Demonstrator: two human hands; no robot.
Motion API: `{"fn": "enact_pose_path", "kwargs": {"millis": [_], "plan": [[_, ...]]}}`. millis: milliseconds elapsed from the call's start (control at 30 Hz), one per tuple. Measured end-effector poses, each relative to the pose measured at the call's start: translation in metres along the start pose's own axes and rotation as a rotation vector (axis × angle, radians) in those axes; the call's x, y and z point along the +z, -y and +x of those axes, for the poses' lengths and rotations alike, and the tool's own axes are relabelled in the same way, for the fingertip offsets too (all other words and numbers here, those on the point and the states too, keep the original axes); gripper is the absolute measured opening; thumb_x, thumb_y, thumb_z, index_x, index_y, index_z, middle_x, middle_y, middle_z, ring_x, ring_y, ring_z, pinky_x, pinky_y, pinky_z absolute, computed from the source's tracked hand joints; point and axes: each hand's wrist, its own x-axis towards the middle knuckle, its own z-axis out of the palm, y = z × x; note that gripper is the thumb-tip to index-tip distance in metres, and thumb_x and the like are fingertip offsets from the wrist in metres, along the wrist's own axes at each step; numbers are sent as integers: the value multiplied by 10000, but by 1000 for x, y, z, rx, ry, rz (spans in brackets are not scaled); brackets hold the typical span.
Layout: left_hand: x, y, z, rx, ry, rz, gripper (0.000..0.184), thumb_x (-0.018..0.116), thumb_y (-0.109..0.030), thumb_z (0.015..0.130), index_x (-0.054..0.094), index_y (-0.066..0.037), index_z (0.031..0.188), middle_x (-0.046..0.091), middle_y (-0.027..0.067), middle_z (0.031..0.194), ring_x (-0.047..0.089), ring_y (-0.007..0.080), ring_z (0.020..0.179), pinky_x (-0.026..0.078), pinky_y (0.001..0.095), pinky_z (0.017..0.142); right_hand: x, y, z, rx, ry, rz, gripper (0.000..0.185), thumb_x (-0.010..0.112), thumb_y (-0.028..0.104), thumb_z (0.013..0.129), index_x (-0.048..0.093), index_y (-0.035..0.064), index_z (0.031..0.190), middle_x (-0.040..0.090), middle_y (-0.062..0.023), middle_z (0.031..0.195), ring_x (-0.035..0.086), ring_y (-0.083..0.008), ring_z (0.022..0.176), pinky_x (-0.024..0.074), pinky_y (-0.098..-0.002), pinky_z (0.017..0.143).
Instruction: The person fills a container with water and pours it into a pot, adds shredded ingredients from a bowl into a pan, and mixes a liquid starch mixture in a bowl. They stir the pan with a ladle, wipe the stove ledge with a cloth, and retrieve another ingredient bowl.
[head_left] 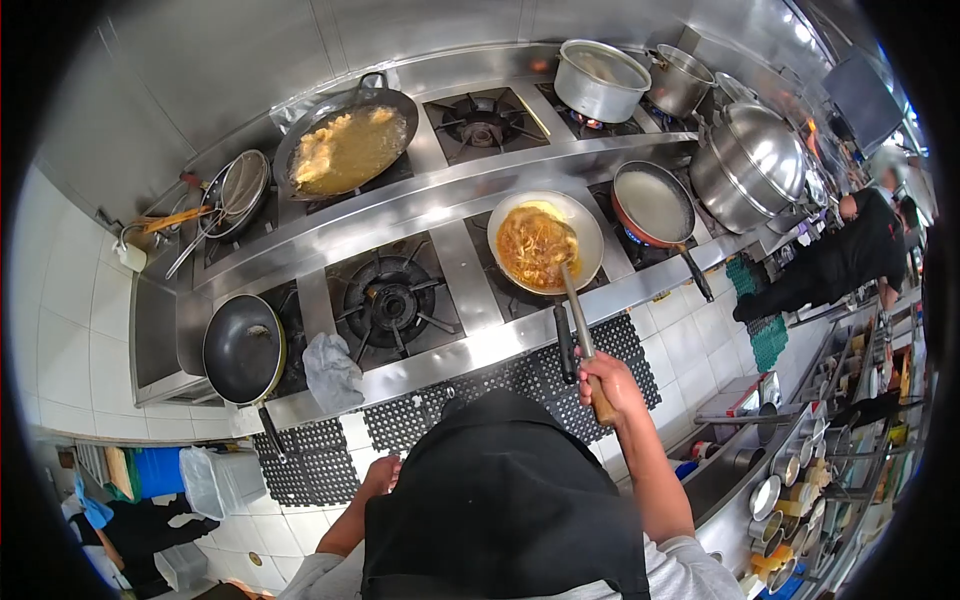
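Observation:
My right hand is closed round the wooden handle of a long metal ladle. The ladle's far end rests in a light-coloured frying pan, and its head is partly hidden by the food. Reddish-brown saucy food fills much of the pan, with a paler yellow patch at its far edge. The pan's black handle points toward me, just beside my right hand. Low at my left side, my left hand is beside the black apron, its fingers mostly hidden.
A wok of bubbling oil with golden pieces stands at the back left. A red pan of pale liquid, a large pot and a steamer are on the right. A black pan and cloth lie front left. Another person stands far right.

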Motion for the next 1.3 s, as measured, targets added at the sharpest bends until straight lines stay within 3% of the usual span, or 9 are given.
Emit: {"fn": "enact_pose_path", "kwargs": {"millis": [133, 300, 333, 367, 533, 700, 900, 1133, 1300], "plan": [[7, -3, -7, -65, -47, -76, 170, 547, -254, 1022, 661, -131, 1005, 618, -23, 750, 579, 107, 629, 425, 280, 529, -7, 8, -2, 223, 210, 576, 372, 608, 131, 935, 575, 15, 1287, 575, -44, 801, 496, -124, 574, 433, -270, 505], [7, 8, 3, 576, -82, 418, 230, 552, -217, 1001, 674, -83, 860, 610, 21, 743, 588, 165, 691, 459, 345, 625, -14, 10, -17, 281, 374, 830, 463, 582, 103, 954, 525, -32, 1393, 567, -56, 833, 485, -127, 596, 436, -261, 519], [10, 4, -1, 707, -107, 486, 242, 555, -209, 997, 676, -70, 840, 609, 30, 741, 591, 176, 707, 466, 355, 645, -15, 10, -21, 268, 360, 780, 464, 583, 104, 955, 522, -31, 1394, 568, -57, 836, 486, -126, 598, 435, -260, 521], [9, -8, -10, 386, -59, 244, 249, 556, -196, 993, 691, -29, 869, 636, 52, 768, 604, 193, 744, 483, 352, 697, -15, 10, -24, 255, 341, 734, 464, 584, 105, 956, 519, -29, 1396, 568, -58, 839, 487, -126, 599, 433, -259, 523], [11, -25, -15, 183, -53, 39, 288, 555, -227, 1011, 706, 14, 969, 701, 104, 917, 645, 194, 853, 502, 333, 778, -13, 13, -39, 173, 246, 479, 446, 576, 129, 977, 517, -20, 1393, 551, -36, 842, 497, -100, 577, 418, -252, 497], [0, -33, -21, 500, -25, 674, 320, 546, -277, 1023, 707, -4, 1067, 735, 169, 1018, 695, 317, 1021, 506, 436, 940, -2, 26, -55, 65, 67, 177, 430, 597, 99, 947, 539, -28, 1354, 546, -36, 827, 492, -106, 556, 414, -258, 468], [-7, -25, 4, 643, -21, 802, 319, 562, -309, 1003, 704, -24, 1029, 702, 230, 1020, 658, 439, 1042, 516, 476, 909, -4, 39, -71, -50, -47, -179, 396, 607, 69, 912, 579, -37, 1292, 560, -21, 756, 519, -103, 538, 421, -255, 476], [-9, -4, 50, 505, 0, 430, 256, 623, -219, 919, 702, -44, 1090, 714, 188, 1041, 675, 413, 1011, 540, 450, 885, -6, 46, -76, -137, -161, -588, 442, 618, 38, 888, 582, -18, 1325, 579, -14, 770, 533, -99, 531, 461, -265, 506], [-16, 3, 61, 715, -42, 804, 336, 682, -175, 847, 709, -55, 1160, 721, 172, 1122, 674, 391, 1082, 542, 450, 920, 4, 23, -69, -342, -342, -802, 429, 614, 83, 888, 605, -8, 1306, 634, -69, 771, 613, -177, 581, 502, -317, 563]]}}
